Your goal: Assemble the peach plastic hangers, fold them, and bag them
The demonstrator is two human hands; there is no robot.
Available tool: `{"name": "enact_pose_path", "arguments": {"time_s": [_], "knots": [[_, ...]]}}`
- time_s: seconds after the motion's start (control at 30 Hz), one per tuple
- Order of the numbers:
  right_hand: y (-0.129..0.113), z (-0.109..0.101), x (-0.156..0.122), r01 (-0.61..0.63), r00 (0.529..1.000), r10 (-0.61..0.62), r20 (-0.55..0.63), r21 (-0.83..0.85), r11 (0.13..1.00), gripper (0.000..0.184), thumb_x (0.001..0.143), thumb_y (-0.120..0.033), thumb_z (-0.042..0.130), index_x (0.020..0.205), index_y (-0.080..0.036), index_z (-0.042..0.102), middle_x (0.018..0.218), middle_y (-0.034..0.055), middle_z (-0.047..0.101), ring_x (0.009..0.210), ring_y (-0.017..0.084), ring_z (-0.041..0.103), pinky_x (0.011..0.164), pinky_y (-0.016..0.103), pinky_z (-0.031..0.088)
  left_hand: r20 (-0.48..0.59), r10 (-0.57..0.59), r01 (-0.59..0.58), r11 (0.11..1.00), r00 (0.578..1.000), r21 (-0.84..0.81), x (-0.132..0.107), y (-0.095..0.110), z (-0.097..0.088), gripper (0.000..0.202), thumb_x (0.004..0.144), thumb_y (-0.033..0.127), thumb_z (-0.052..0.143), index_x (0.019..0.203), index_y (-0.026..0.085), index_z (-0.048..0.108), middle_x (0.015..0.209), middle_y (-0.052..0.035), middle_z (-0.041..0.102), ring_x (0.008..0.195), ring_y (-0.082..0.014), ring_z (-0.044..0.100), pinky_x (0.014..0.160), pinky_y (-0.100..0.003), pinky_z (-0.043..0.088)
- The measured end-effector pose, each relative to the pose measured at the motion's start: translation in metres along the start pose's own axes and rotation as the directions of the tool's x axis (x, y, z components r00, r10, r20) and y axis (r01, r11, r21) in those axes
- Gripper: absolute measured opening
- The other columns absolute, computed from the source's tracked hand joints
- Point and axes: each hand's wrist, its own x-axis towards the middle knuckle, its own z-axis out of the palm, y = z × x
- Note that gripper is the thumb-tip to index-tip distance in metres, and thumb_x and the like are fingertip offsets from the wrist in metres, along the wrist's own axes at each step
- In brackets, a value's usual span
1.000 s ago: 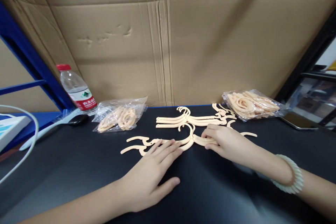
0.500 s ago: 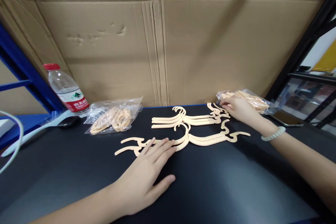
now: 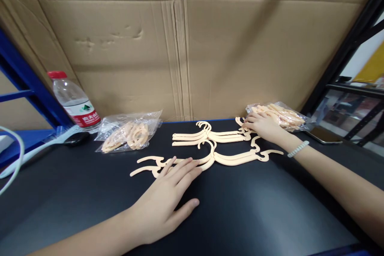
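Cream folding hangers lie in two groups on the dark tabletop. My left hand (image 3: 163, 200) rests flat, fingers spread, over the left arm of the front hangers (image 3: 235, 159); their end pieces (image 3: 145, 170) point out to the left. Behind them are several back hangers (image 3: 190, 140) with hooks side by side. At the right end of this back group is my right hand (image 3: 262, 127), its fingers bent down together on the curved hanger ends (image 3: 239, 121). The hand covers part of these ends and the exact contact of its fingertips.
A clear bag of hanger parts (image 3: 280, 114) lies behind my right hand, beside a phone (image 3: 325, 135). At the left are another clear bag of parts (image 3: 127, 136), a water bottle (image 3: 81, 108) and a black object (image 3: 76, 139). A cardboard wall (image 3: 240, 60) stands behind.
My right hand has moved left, away from the bag, and now covers more of the back hangers' right ends. My left hand stays on the front hangers. The view has shifted slightly.
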Motion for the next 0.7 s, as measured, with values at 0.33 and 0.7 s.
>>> {"name": "enact_pose_path", "arguments": {"time_s": [0.33,0.7], "knots": [[0.000,-0.003,0.004,0.054,0.998,-0.054,-0.041,-0.003,0.999,0.022,0.086,-0.006,0.051,0.089,-0.017,0.070,0.094,0.0114,0.068,0.095,0.027,0.053,0.086,0.039,0.036,-0.018,0.006,-0.007,0.999,1.000,-0.047,0.001,0.002,-0.001,0.049,0.091,0.027,0.051,0.139,0.027,0.041,0.146,-0.0077,0.046,0.136,-0.0291,0.038,0.115,-0.057,0.020],[-0.009,-0.024,0.005,-0.155,0.927,0.219,-0.305,0.221,0.963,0.023,0.092,-0.022,0.046,0.081,-0.019,0.066,0.083,0.0106,0.066,0.084,0.026,0.056,0.075,0.038,0.041,-0.090,0.011,-0.019,0.996,0.996,-0.092,0.000,0.006,-0.004,0.048,0.090,0.023,0.052,0.137,0.029,0.043,0.142,-0.0058,0.051,0.132,-0.0270,0.044,0.116,-0.055,0.021]]}}
